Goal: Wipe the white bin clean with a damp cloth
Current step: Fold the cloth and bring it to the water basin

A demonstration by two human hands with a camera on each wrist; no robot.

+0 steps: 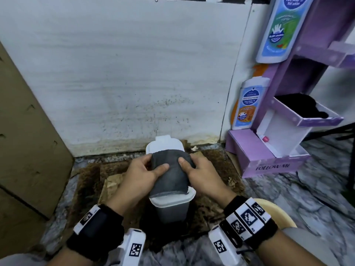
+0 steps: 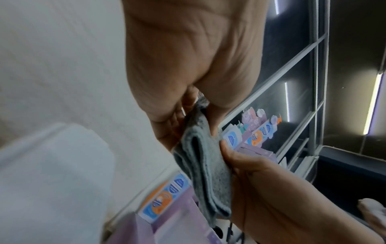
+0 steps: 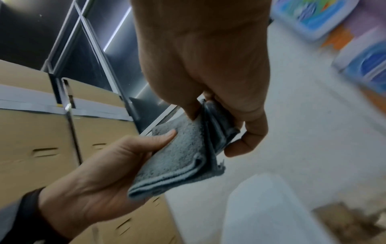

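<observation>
Both hands hold a folded grey cloth just above the lid of the white bin. The left hand pinches the left edge of the cloth, with the thumb on top and the other fingers curled under it. The right hand grips the right edge in the same way, thumb on top. In the wrist views the cloth is seen folded in several layers, and it hangs between the two hands.

The bin stands on a brown mat on the floor, near the foot of the white wall, between a cardboard box at the left and a purple display stand at the right.

I think the bin is light and narrow, so a strong push with the cloth could tip it over or slide it on the mat, because no hand holds it steady. The folded cloth may also open when only one hand keeps it, and then a loose corner would drag on the dirty mat and bring the dirt back onto the lid. The lower part of the wall is stained, so the cloth should not touch it.

On the front of the purple stand I read "FOLLOW ME". The printed bottle pictures carry small text, which is too blurred to read with certainty.
</observation>
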